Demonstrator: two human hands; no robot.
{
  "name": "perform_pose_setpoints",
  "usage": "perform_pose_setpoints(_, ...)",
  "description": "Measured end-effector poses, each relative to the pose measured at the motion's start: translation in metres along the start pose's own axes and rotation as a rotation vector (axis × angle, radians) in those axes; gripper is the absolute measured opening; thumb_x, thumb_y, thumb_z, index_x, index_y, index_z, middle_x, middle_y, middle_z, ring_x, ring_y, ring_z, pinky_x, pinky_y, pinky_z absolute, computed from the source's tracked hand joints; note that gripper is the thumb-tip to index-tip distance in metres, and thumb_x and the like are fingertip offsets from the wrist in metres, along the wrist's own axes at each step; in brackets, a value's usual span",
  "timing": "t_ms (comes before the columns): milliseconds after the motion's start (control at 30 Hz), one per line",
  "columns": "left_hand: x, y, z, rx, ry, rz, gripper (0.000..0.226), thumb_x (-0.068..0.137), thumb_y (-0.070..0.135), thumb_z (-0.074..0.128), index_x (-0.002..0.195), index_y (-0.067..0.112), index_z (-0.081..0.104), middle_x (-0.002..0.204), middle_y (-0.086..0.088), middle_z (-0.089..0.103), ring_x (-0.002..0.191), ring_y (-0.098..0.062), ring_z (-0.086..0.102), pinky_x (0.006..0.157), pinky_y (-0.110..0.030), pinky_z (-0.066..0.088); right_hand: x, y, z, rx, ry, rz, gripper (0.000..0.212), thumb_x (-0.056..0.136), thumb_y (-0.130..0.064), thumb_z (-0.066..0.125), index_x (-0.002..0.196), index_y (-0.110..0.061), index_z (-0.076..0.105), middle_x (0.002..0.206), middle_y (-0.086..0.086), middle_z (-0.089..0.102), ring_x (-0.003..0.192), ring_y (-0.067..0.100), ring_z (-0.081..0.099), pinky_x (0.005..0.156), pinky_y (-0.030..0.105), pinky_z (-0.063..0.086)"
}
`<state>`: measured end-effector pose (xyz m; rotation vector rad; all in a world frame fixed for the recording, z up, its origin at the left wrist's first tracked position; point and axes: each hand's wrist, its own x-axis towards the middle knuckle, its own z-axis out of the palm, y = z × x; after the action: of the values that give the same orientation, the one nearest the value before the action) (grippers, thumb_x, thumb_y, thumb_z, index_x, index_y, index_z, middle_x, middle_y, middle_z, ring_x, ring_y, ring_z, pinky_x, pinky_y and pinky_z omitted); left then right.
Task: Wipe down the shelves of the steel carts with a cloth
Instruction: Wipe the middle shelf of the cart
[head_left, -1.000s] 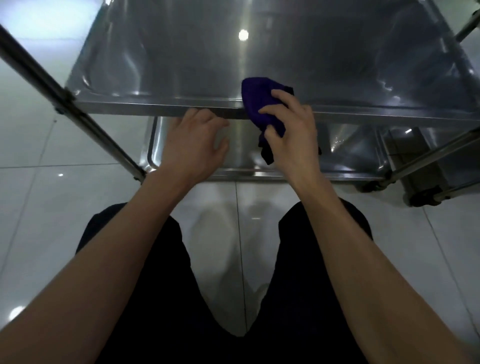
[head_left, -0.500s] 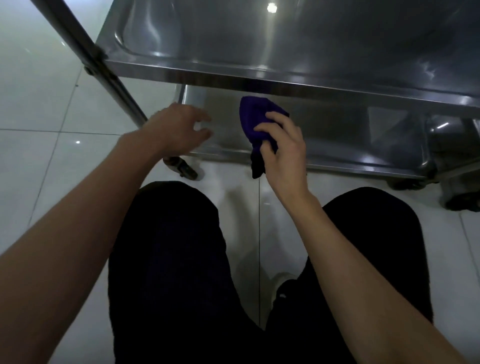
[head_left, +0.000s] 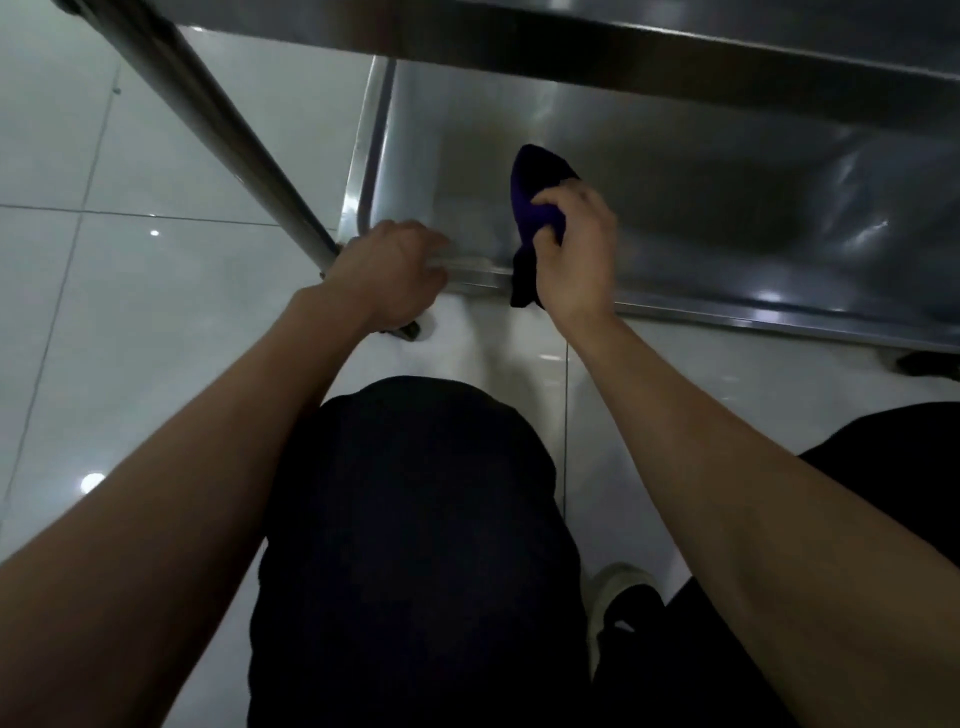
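The steel cart's lower shelf spreads out in front of me, beneath the front edge of the upper shelf. My right hand grips a bunched dark purple cloth just over the lower shelf's front rim; the cloth's top points into the shelf and its tail hangs over the rim. My left hand is at the shelf's front left corner, fingers curled over the rim beside the cart's post. Its fingertips are hidden.
A caster sits under my left hand, and another caster shows at the right edge. Glossy white floor tiles surround the cart. My knees in black trousers and a shoe fill the foreground.
My view has dropped from the upper shelf to the lower one. My right hand brought the cloth down over the lower shelf's rim, and my left hand moved down onto the front left corner.
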<state>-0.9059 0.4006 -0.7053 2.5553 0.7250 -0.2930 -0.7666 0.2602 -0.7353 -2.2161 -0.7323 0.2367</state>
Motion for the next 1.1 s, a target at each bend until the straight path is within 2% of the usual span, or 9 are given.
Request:
perform_pose_setpoints(100, 0.006, -0.011, 0.009, 0.064, 0.013, 0.013, 0.033, 0.096, 0.028, 0.052, 0.127, 0.024, 0.062, 0.124, -0.003, 0.062, 0.114, -0.029, 0.057, 0.092, -0.054, 0.051, 0.007, 0.006, 0.021, -0.019, -0.064, 0.019, 0.036, 0.091, -0.002, 0.052, 0.123, -0.014, 0.064, 0.14, 0.007, 0.05, 0.127, 0.024, 0.044, 0.109, 0.027, 0.035)
perform_pose_setpoints(167, 0.006, -0.017, 0.015, 0.069, 0.04, 0.027, 0.027, 0.097, 0.028, 0.051, 0.119, 0.021, 0.064, 0.113, -0.002, 0.062, 0.108, -0.029, 0.058, 0.088, -0.055, 0.051, 0.008, 0.006, 0.031, -0.037, -0.124, 0.018, 0.036, 0.096, -0.016, 0.053, 0.131, -0.018, 0.06, 0.147, 0.005, 0.045, 0.132, 0.025, 0.04, 0.112, 0.037, 0.034)
perform_pose_setpoints(267, 0.002, -0.024, 0.021, 0.077, 0.084, 0.033, 0.03, 0.097, 0.028, 0.051, 0.123, 0.021, 0.063, 0.116, -0.001, 0.062, 0.11, -0.029, 0.057, 0.089, -0.056, 0.051, 0.006, 0.005, 0.036, -0.143, -0.163, -0.021, 0.043, 0.103, -0.037, 0.039, 0.141, -0.022, 0.054, 0.157, 0.002, 0.038, 0.146, 0.022, 0.027, 0.118, 0.045, 0.022)
perform_pose_setpoints(367, -0.001, -0.031, 0.027, 0.09, 0.132, -0.02, 0.034, 0.096, 0.027, 0.053, 0.128, 0.021, 0.062, 0.124, -0.002, 0.062, 0.116, -0.03, 0.054, 0.091, -0.054, 0.051, 0.002, 0.011, 0.035, -0.175, -0.104, -0.088, 0.043, 0.105, -0.021, 0.032, 0.143, -0.011, 0.051, 0.157, 0.006, 0.039, 0.148, 0.022, 0.027, 0.122, 0.041, 0.019)
perform_pose_setpoints(467, -0.005, -0.036, 0.031, 0.108, 0.191, -0.088, 0.035, 0.095, 0.024, 0.052, 0.127, 0.018, 0.064, 0.126, -0.007, 0.061, 0.118, -0.031, 0.053, 0.091, -0.053, 0.052, -0.002, 0.021, 0.038, -0.113, -0.258, -0.081, 0.044, 0.105, -0.009, 0.035, 0.149, -0.007, 0.042, 0.162, 0.008, 0.029, 0.15, 0.021, 0.023, 0.124, 0.032, 0.018)
perform_pose_setpoints(567, -0.008, -0.04, 0.038, 0.126, 0.208, -0.135, 0.033, 0.095, 0.024, 0.051, 0.122, 0.017, 0.068, 0.127, -0.008, 0.057, 0.119, -0.03, 0.051, 0.091, -0.049, 0.05, -0.002, 0.026, 0.045, -0.257, -0.336, -0.153, 0.047, 0.106, -0.011, 0.036, 0.153, -0.007, 0.033, 0.166, 0.011, 0.015, 0.153, 0.026, 0.01, 0.125, 0.038, 0.012)
perform_pose_setpoints(733, -0.014, -0.044, 0.05, 0.106, 0.245, -0.15, 0.038, 0.093, 0.026, 0.054, 0.128, 0.02, 0.065, 0.127, -0.007, 0.057, 0.118, -0.028, 0.052, 0.09, -0.047, 0.051, 0.002, 0.025, 0.055, -0.332, -0.339, -0.237, 0.048, 0.104, -0.012, 0.038, 0.153, -0.011, 0.036, 0.166, 0.011, 0.012, 0.153, 0.031, 0.008, 0.123, 0.048, 0.015)
perform_pose_setpoints(900, -0.017, -0.049, 0.055, 0.06, 0.307, -0.153, 0.031, 0.091, 0.025, 0.053, 0.116, 0.013, 0.068, 0.125, 0.0, 0.061, 0.11, -0.024, 0.059, 0.085, -0.041, 0.053, 0.017, 0.013, 0.074, -0.432, -0.413, -0.286, 0.053, 0.105, -0.015, 0.037, 0.156, -0.024, 0.027, 0.168, 0.004, 0.001, 0.154, 0.028, 0.002, 0.124, 0.048, 0.01)
perform_pose_setpoints(1100, -0.019, -0.055, 0.055, 0.049, 0.349, -0.157, 0.026, 0.092, 0.025, 0.052, 0.106, 0.014, 0.071, 0.119, 0.003, 0.062, 0.103, -0.024, 0.06, 0.08, -0.041, 0.052, 0.039, -0.016, 0.11, -0.43, -0.479, -0.323, 0.061, 0.103, -0.013, 0.039, 0.159, -0.021, 0.016, 0.168, 0.001, -0.002, 0.154, 0.024, 0.0, 0.125, 0.046, 0.006)
